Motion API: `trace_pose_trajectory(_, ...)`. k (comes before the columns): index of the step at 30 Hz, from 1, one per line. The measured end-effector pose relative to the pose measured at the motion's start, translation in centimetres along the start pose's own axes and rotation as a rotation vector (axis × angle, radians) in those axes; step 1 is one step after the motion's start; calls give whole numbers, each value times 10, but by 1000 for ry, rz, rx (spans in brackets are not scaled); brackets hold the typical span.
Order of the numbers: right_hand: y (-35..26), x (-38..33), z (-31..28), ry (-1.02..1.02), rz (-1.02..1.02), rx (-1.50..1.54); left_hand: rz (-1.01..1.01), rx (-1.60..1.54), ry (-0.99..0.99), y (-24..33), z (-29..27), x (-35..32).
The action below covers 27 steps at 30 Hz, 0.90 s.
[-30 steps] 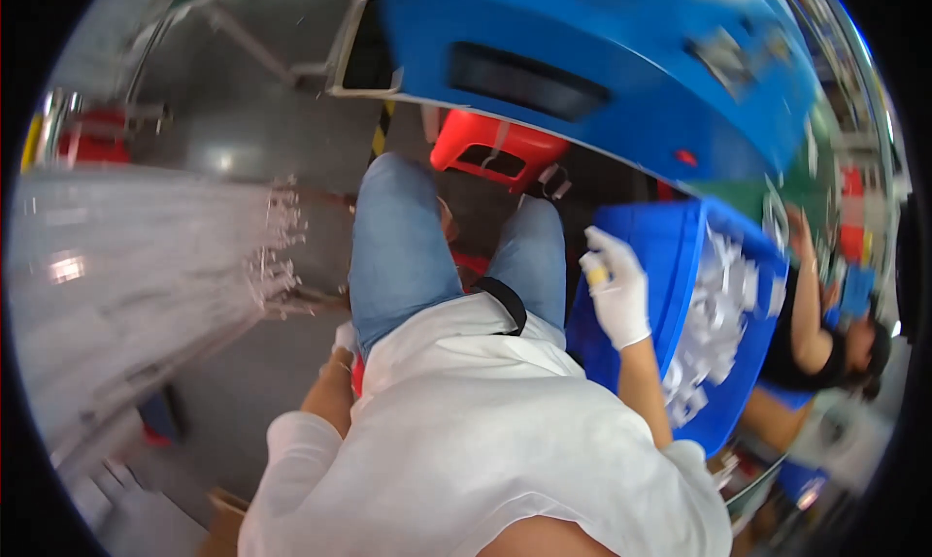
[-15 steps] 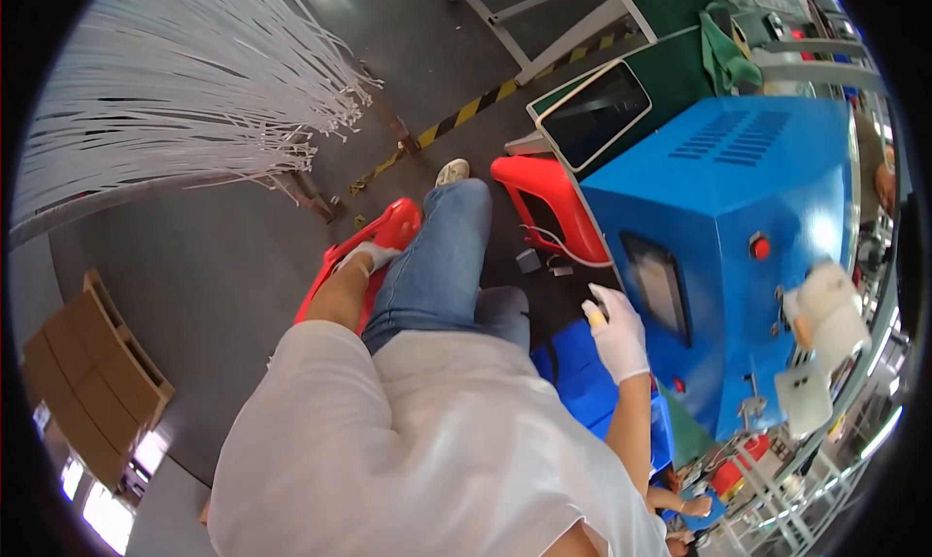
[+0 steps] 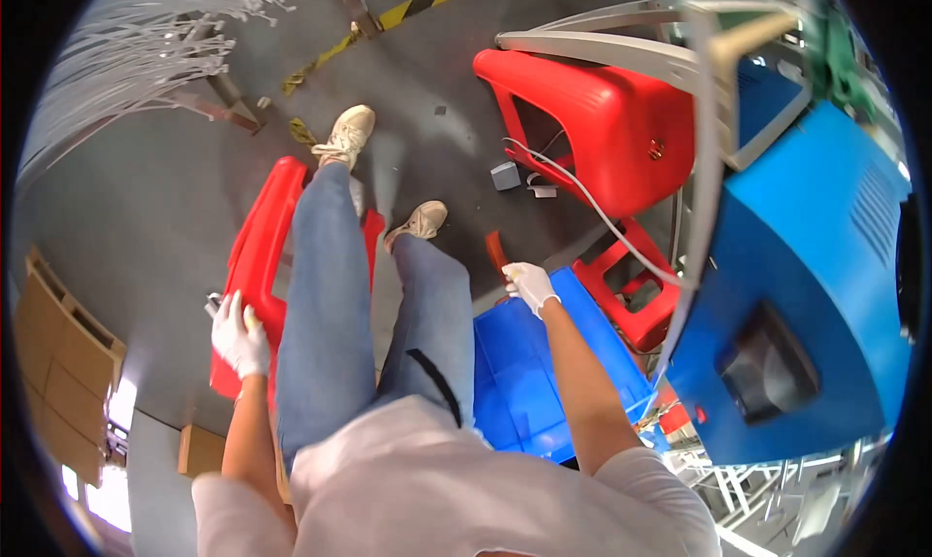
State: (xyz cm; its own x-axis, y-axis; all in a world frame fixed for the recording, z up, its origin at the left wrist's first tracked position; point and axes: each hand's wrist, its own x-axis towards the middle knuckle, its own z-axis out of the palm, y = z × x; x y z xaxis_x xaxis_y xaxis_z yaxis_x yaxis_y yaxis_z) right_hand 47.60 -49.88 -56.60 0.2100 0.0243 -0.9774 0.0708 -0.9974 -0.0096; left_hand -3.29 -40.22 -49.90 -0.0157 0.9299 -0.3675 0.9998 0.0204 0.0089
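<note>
My left hand (image 3: 241, 338), in a white glove, has its fingers bent over the side of a red plastic stool (image 3: 254, 256) beside my left leg. A small grey piece shows at its fingertips, too little to name. In another white glove, my right hand (image 3: 531, 287) is curled closed above the far edge of a blue plastic crate (image 3: 524, 387). A narrow red-orange strip (image 3: 496, 251) shows just beyond its fingers; whether they touch it I cannot tell. What the right fingers enclose is hidden.
A larger red stool (image 3: 612, 120) stands ahead right, with a grey cable (image 3: 602, 217) crossing it. Another red stool (image 3: 636, 310) sits beside the crate. The blue machine (image 3: 806, 305) is at right. White strands (image 3: 146, 72) hang far left; cartons (image 3: 68, 363) lie left.
My body and view have shifted, and both feet now show. My left hand has moved back along the stool. My right hand has left the machine's side, lowered over the crate, and its fingers have curled in.
</note>
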Motion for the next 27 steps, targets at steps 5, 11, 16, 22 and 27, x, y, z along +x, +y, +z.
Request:
trace_pose_trajectory(5, 14, 141, -5, 192, 194, 423, -191, -128, -310, -50, 19, -9)
trace_pose_trajectory(11, 43, 268, -41, 423, 298, 836, -889, -631, -660, -147, 51, 7)
trace_pose_trajectory(16, 73, 356, -57, 503, 358, 958, -940, -659, -803, -146, 68, 33)
trace_pose_trajectory(22, 104, 422, -101, 409, 158, 1114, -930, -475, -810, -116, 79, 48)
trace_pose_trajectory(27, 86, 354, -89, 622, -137, 319, -760, -195, -873, -107, 80, 53)
